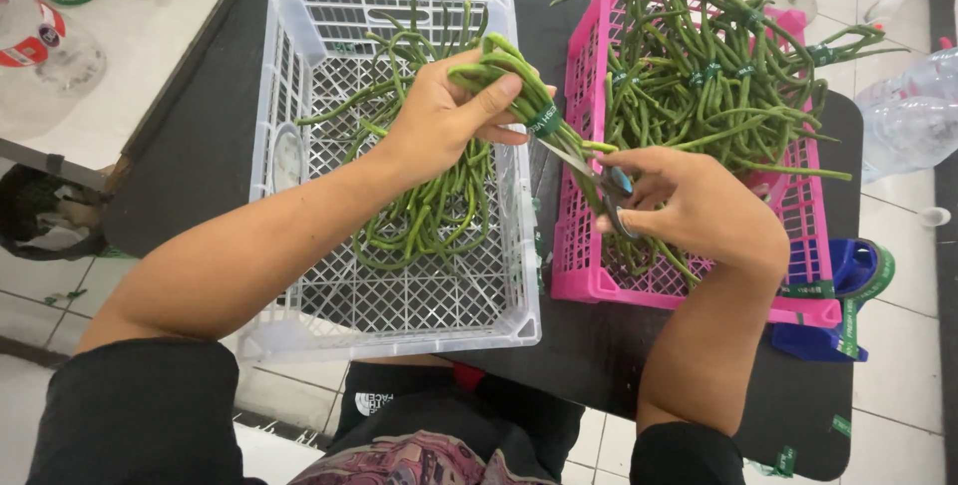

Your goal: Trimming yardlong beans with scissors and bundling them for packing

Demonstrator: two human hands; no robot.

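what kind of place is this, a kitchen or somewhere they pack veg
Likely a produce packing spot, not a kitchen: a pink crate heaped with banded long beans, a white crate of loose ones, and a blue tape dispenser on a dark table.

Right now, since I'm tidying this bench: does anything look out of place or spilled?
Mostly tidy. Long beans overflow the pink crate, several hanging past its rim. The left hand holds a taped bundle; the right hand holds scissors at it.
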